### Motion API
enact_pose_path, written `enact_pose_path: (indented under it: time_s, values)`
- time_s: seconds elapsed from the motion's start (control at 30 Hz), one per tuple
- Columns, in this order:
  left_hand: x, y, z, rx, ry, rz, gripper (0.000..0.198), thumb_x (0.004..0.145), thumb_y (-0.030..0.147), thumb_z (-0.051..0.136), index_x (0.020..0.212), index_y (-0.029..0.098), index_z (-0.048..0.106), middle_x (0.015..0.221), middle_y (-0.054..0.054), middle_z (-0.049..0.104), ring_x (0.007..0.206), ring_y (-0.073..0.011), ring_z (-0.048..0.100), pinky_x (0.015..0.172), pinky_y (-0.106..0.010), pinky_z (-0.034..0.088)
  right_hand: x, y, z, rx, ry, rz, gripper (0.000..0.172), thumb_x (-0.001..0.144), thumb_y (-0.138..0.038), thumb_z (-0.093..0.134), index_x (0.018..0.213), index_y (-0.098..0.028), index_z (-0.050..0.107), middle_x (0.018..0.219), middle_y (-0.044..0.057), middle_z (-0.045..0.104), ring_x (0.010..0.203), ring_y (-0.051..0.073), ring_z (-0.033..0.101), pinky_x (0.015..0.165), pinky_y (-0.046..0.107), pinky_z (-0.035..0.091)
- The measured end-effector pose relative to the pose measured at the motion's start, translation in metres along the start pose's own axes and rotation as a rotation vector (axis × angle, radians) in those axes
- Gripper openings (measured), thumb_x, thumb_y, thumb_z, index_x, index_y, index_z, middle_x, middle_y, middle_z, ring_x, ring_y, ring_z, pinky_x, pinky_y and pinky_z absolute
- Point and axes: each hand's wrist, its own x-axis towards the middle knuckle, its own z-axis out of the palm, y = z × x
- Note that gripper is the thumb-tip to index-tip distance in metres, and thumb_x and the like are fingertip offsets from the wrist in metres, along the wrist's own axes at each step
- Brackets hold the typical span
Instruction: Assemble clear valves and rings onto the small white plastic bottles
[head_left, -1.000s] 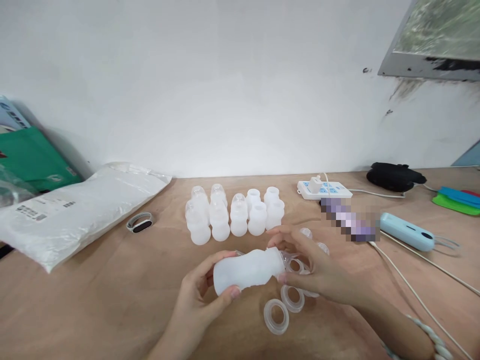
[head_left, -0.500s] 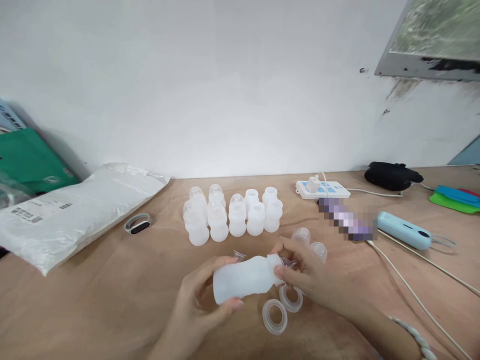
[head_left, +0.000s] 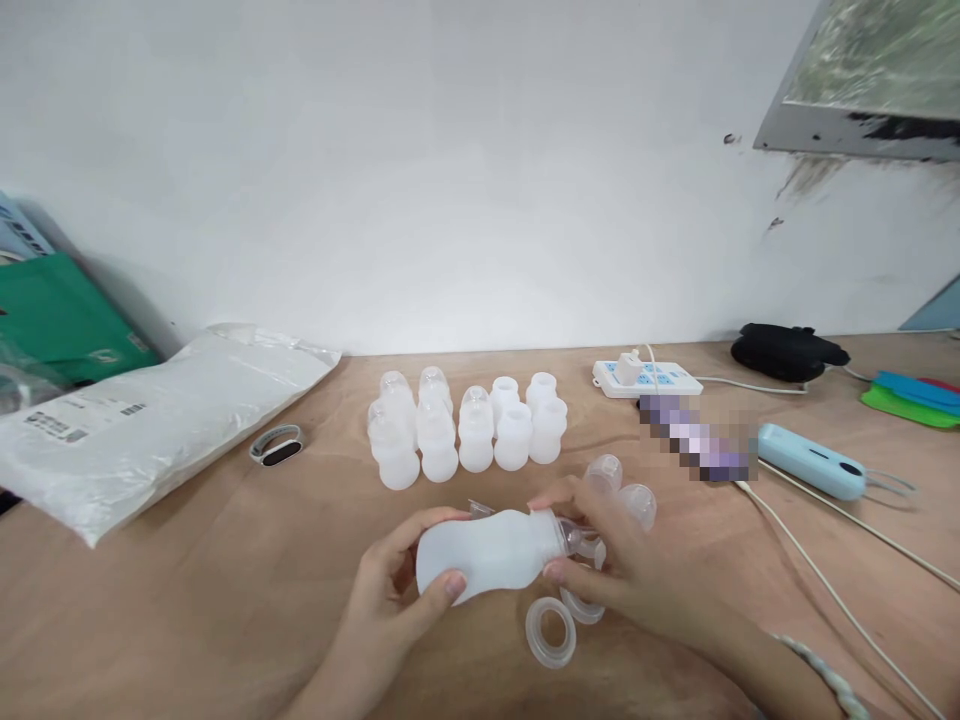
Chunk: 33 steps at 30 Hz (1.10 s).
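My left hand [head_left: 382, 600] is wrapped round the base of a frosted white silicone bottle [head_left: 484, 552], which lies on its side above the wooden table [head_left: 225, 600]. At the bottle's neck my right hand [head_left: 630, 570] pinches a clear ring with a teat [head_left: 581, 540]. Under the hands lie loose clear rings [head_left: 551, 632]. Two clear dome caps [head_left: 622, 490] sit just behind my right hand. Several upright white bottles [head_left: 465, 430], some capped, stand in a group further back.
A white plastic packet [head_left: 150, 420] and green bags [head_left: 60, 320] lie at the left, with a wristband [head_left: 276, 445] beside them. At the right are a power strip [head_left: 646, 378], a black object [head_left: 787, 352], a light blue device [head_left: 814, 460] and cables [head_left: 847, 600].
The bottle has shifted slightly left and lower in my left hand. My right hand's fingers have turned at the neck, with the clear ring now showing against it.
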Motion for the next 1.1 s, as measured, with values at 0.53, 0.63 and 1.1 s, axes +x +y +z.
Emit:
enact_pose_path:
  time_s: [0.53,0.63,1.1]
  values:
    - [-0.003,-0.006,-0.008,0.296,0.228,0.25,0.03,0.074,0.024,0.078,0.104,0.025,0.073,0.097,-0.004,0.08,0.082,-0.0224,0.077,0.068,-0.025,0.063,0.007,0.003,-0.053,-0.748,0.446,-0.12,0.029,0.094,-0.046,0.049,0.107,-0.021,0.057,0.089,0.007,0.07,0.081,0.024,0.065,0.068,0.035,0.046]
    - [-0.002,-0.007,-0.009,0.276,0.265,0.204,0.028,0.074,0.028,0.078,0.101,0.023,0.074,0.093,-0.004,0.081,0.078,-0.0215,0.076,0.066,-0.025,0.064,0.006,0.002,-0.07,-1.075,0.403,0.177,0.027,0.082,-0.048,0.06,0.077,-0.022,0.055,0.065,0.002,0.063,0.059,0.022,0.06,0.05,0.029,0.033]
    - [-0.003,-0.005,-0.006,0.23,0.257,0.196,0.032,0.072,0.024,0.079,0.104,0.026,0.074,0.095,-0.002,0.08,0.076,-0.018,0.075,0.064,-0.02,0.062,-0.008,-0.006,-0.08,-1.015,0.604,0.095,0.033,0.087,-0.056,0.057,0.091,-0.024,0.062,0.06,-0.001,0.06,0.054,0.02,0.056,0.049,0.028,0.034]
